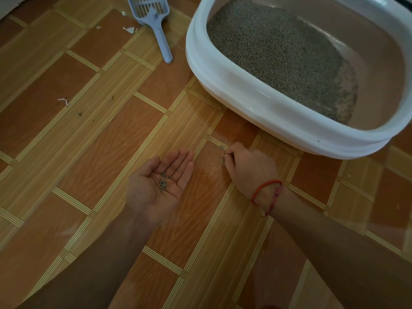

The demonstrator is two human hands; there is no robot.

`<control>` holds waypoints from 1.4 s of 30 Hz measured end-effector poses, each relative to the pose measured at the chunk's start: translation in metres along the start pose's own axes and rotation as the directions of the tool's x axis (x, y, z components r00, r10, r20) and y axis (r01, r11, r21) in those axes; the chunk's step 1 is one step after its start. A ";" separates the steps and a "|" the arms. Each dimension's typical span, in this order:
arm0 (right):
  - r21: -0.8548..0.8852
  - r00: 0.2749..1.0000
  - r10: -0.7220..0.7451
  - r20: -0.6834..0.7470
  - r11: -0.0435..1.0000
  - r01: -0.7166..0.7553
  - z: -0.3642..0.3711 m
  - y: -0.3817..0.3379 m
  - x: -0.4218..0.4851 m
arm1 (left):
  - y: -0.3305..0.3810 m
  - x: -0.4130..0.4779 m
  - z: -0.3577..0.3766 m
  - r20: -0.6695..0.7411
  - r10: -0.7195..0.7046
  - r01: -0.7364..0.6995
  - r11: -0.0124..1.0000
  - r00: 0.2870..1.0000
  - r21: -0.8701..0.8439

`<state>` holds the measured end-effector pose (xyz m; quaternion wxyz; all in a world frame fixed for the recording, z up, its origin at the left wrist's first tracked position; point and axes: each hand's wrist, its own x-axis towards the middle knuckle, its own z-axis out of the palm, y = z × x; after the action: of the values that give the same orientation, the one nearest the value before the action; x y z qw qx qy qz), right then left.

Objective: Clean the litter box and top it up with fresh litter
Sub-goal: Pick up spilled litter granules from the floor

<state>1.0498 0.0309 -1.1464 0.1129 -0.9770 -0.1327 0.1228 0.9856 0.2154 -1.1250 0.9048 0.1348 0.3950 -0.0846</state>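
Left hand [159,186] is palm up, grip flat open, with a small heap of grey grains [163,182] cupped in it. Right hand [250,167], red bracelet [266,194] on its wrist, is knuckles up, grip curled tight, fingertips pinching at spilled grains [221,160] on the floor [89,141]. Litter box [225,88] sits just beyond the right hand, holding grey litter [278,52]. Blue scoop [153,21] lies on the floor left of the box, well apart from both hands.

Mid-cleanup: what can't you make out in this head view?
Head view only:
Right hand: fingertips curled under, so any pinched grain is hidden.
Litter box: far and right sides cut off by the frame.
Scoop: head cut by the top edge.
Spilled grains on the floor: too small to count.
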 end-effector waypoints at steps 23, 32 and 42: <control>0.362 0.947 -0.321 0.017 0.885 0.293 -0.036 -0.096 -0.044 | -0.006 -0.010 -0.004 0.104 -0.135 0.116 0.978 0.985 0.173; 0.359 0.994 -0.037 -0.099 0.931 0.070 -0.029 -0.027 -0.031 | -0.002 -0.006 -0.003 -0.002 -0.016 0.016 1.000 1.000 0.020; 0.341 0.978 0.208 -0.023 0.921 -0.188 -0.013 0.033 -0.044 | -0.004 -0.006 0.001 0.000 -0.007 0.007 1.000 1.000 0.026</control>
<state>1.0202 -0.0152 -1.1330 0.2690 -0.9549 -0.0069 0.1255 0.9817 0.2113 -1.1205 0.9027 0.1451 0.3943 -0.0930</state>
